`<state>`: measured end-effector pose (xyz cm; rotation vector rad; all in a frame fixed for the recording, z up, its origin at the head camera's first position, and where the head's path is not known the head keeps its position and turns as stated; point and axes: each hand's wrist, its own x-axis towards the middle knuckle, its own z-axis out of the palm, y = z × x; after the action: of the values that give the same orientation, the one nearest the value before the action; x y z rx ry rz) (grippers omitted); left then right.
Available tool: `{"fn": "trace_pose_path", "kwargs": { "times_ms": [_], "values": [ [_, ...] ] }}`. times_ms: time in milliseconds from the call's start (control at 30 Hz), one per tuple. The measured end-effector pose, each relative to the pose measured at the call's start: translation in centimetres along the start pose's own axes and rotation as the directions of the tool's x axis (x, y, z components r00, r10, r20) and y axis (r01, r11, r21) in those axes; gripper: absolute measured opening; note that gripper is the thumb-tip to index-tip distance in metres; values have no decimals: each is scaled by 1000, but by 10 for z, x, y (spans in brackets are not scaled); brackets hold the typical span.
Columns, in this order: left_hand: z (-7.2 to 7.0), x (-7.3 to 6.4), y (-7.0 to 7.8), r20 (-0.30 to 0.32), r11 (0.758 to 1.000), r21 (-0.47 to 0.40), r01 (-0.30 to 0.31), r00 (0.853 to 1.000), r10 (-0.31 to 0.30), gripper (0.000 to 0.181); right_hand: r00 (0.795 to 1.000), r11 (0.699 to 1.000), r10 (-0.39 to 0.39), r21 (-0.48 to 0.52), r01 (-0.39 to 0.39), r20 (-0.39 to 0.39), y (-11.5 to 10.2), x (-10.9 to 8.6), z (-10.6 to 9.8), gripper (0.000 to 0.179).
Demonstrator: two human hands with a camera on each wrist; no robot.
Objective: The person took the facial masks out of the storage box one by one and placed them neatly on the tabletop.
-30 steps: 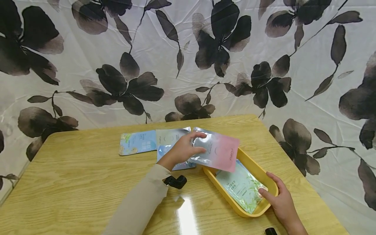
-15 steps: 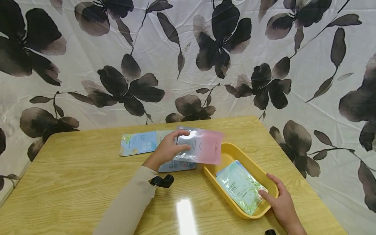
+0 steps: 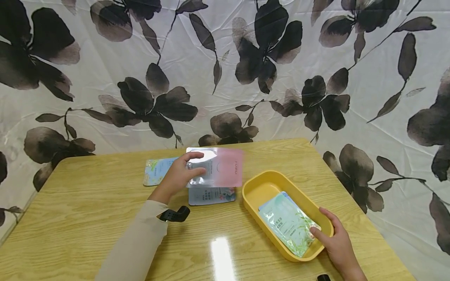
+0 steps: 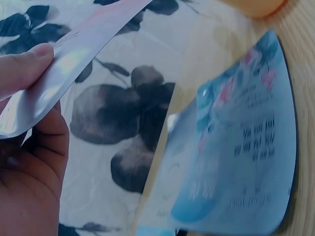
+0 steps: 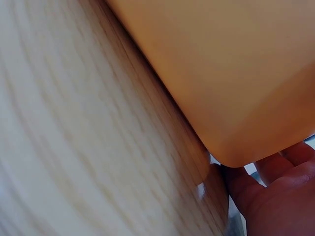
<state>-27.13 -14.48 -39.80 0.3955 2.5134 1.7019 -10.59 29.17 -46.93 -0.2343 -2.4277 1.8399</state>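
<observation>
My left hand [image 3: 175, 175] pinches a pink-and-silver face mask sachet [image 3: 229, 168] by its silver end, thumb on one face and fingers on the other. In the left wrist view the sachet [image 4: 74, 64] is raised above the table. Below it lies a blue sachet [image 3: 211, 196] with flowers; a pale sachet [image 4: 165, 196] partly shows beside that one. Another blue sachet [image 3: 156, 171] lies left, partly behind the hand. My right hand [image 3: 339, 248] grips the near right end of a yellow tray [image 3: 263, 189]. Inside the tray, a green sachet [image 3: 288, 226] lies over a bluish one, mostly hidden.
The wooden table [image 3: 88, 218] ends at the back against a flower-printed cloth [image 3: 211, 58]. A small black object [image 3: 323, 277] shows at the bottom edge, near the right wrist. A black band with a fitting [image 3: 174, 214] is on the left wrist.
My left hand has carried the pink-and-silver sachet leftward from over the tray to above the sachets on the table. The right hand has stayed on the tray.
</observation>
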Motion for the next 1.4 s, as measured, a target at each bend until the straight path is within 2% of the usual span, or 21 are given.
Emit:
{"fn": "trace_pose_path", "kwargs": {
  "times_ms": [333, 600, 900, 1133, 1400],
  "values": [
    [-25, -10, -18, -57, 998, 28, 56, 997, -55, 58, 1000, 999, -16, 28, 16, -6, 2, 0, 0, 69],
    [-47, -29, -30, -96, 992, 63, 113, 990, -107, 61, 1000, 999, -14, 46, 14, -3, 2, -1, 1, 69],
    [-69, -45, -46, -135, 979, 114, 168, 979, -152, 65, 1000, 1000, -10, 7, 10, -9, 0, -2, 0, 69],
    [-85, -54, -54, -122, 961, 141, 237, 968, -221, 73, 1000, 1000, -2, 2, 2, -12, 0, -1, 0, 69],
    [-106, -63, -68, -111, 950, 175, 257, 964, -240, 77, 999, 998, -36, 41, 37, -7, 1, -1, 1, 68]
  ]
}}
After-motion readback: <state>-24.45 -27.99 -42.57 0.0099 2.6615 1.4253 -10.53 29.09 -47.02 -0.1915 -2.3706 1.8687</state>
